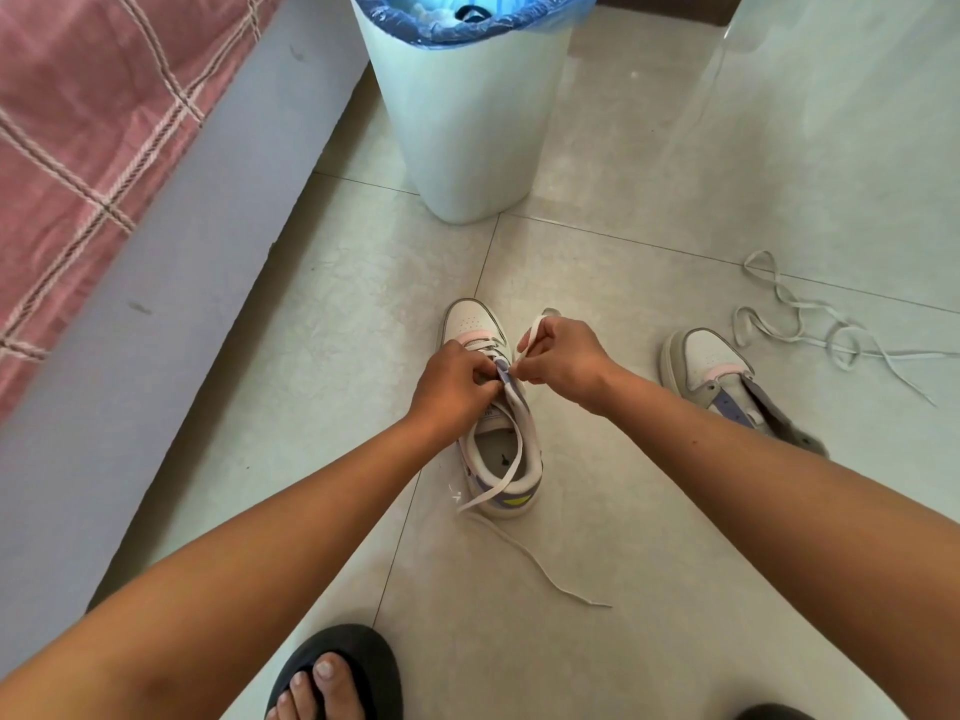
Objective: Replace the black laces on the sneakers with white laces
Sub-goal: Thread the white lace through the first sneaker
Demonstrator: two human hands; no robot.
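A white sneaker [475,324] with pink and lilac trim stands on the tiled floor, toe pointing away from me. A white lace [511,462] runs through its lower eyelets, and one end trails over the heel onto the floor. My left hand [452,384] grips the sneaker's tongue and left eyelet edge. My right hand [563,358] pinches the other end of the white lace beside the right eyelets, a loop sticking up above its fingers. A second sneaker [711,366] without a lace stands to the right. Another white lace [810,324] lies loose on the floor beyond it.
A white bin [467,122] with a blue liner stands just beyond the sneakers, something black inside it. A bed with a pink checked cover [78,122] and grey frame runs along the left. My foot in a black slipper [337,672] is at the bottom.
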